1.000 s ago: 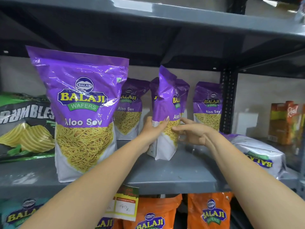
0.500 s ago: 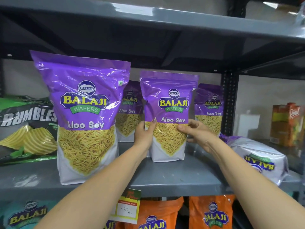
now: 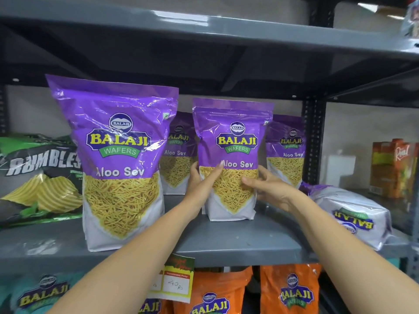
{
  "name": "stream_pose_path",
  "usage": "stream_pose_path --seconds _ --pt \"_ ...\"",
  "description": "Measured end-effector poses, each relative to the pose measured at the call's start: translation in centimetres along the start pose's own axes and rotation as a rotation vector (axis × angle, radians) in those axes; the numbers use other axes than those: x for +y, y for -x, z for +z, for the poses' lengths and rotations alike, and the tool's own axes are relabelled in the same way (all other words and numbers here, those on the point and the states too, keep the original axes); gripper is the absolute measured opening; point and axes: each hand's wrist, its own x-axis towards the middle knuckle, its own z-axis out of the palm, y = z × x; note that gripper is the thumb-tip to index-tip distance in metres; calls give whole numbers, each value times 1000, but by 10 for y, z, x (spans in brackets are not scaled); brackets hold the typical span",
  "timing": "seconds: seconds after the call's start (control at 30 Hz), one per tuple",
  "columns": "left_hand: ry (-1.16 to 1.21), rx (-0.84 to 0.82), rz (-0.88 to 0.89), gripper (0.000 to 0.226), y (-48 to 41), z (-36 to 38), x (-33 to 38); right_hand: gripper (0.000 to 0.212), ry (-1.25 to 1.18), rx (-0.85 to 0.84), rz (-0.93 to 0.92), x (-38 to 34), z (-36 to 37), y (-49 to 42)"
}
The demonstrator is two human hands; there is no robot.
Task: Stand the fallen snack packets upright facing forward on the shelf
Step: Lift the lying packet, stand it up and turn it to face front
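Observation:
A purple Aloo Sev packet (image 3: pixel 233 141) stands upright on the grey shelf (image 3: pixel 238 243), its front facing me. My left hand (image 3: pixel 203 185) grips its left side and my right hand (image 3: pixel 266 189) grips its right side. To the left stands a larger upright Aloo Sev packet (image 3: pixel 118 155) near the shelf's front edge. Two more upright packets stand behind, one (image 3: pixel 178 152) between the front pair and one (image 3: pixel 286 150) at the right. Another purple packet (image 3: pixel 349 214) lies fallen on its side at the shelf's right end, logo upside down.
A green-black Rumbles chips bag (image 3: pixel 38 177) leans at the left. Orange juice cartons (image 3: pixel 394 168) stand in the bay to the right, past a black upright post (image 3: pixel 314 141). Orange packets (image 3: pixel 290 291) and a price tag (image 3: pixel 175 282) are below. The shelf above hangs low.
The packet in my hands has turned from side-on to facing forward and stands square on the shelf. Both hands have stayed on its sides.

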Motion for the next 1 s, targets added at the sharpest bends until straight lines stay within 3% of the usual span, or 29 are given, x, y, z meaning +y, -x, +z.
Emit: stream_pose_path --seconds 0.07,0.27,0.53,0.67,0.93,1.0 --pt "-81 -67 18 68 3 -2 -5 71 -5 -17 -14 4 4 2" --pt "-183 -80 53 77 16 -8 -2 86 45 57 -51 8 15 15" --pt "-282 -50 65 79 51 -22 12 71 120 97 -97 4 39 49" --pt "-270 -41 89 96 65 -28 15 63 129 80 -122 -1 48 62" --pt "-281 -7 123 76 79 -30 19 66 131 69 -136 -6 54 74" --pt "-335 64 173 86 85 -23 18 76 171 42 -123 -8 52 79"
